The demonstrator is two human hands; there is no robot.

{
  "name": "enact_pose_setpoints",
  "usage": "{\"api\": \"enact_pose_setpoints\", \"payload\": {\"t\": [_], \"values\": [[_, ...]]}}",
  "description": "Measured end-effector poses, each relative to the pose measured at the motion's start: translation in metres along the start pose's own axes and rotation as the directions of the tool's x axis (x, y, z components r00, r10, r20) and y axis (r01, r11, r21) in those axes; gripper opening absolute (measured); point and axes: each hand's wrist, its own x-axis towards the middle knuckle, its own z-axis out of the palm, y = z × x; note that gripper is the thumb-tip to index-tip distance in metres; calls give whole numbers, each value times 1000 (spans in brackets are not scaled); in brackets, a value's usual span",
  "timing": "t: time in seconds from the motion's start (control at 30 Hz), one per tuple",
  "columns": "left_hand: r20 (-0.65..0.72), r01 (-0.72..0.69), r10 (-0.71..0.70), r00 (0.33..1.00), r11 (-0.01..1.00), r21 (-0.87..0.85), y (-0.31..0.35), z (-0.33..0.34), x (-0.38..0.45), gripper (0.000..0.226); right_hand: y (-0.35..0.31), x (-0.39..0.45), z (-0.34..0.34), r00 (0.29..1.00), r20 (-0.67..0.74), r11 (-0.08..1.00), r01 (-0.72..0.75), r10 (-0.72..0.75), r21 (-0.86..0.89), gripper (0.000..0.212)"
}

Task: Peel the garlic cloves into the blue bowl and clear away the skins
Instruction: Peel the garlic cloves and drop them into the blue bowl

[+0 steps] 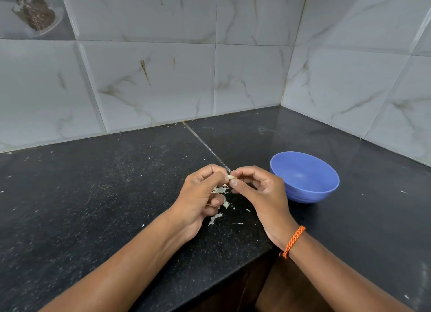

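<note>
two hands, one garlic clove, one blue bowl

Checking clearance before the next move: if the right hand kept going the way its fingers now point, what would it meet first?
The right hand points leftward at the small pale garlic clove, which it already pinches; right behind that is the left hand. Depth looks matched, though one view cannot confirm it.

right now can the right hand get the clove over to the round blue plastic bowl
Probably yes: the right hand is beside the round blue plastic bowl, with nothing between, though both hands pinch the garlic clove.
</note>
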Motion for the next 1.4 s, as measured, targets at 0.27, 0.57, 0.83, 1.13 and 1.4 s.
{"api": "enact_pose_setpoints", "payload": {"t": [0.27,0.57,0.83,1.13,1.4], "values": [[110,102,-88,990,986,-134,-2,-4,4,14,-4,2,-1,981,123,938,-178,148,298,24],[105,35,-32,994,999,-28,0,-8,4,15,-3,1,0,979,135,951,-183,153,249,15],[31,-119,116,993,976,180,0,-11,6,27,-4,-1,1,991,66,982,-125,116,141,20],[42,-163,157,987,964,209,-6,-12,7,31,-3,-1,-1,991,49,970,-129,121,208,20],[26,-180,179,984,954,239,-7,-12,8,19,-3,-1,-2,994,17,973,-109,108,205,27]]}}
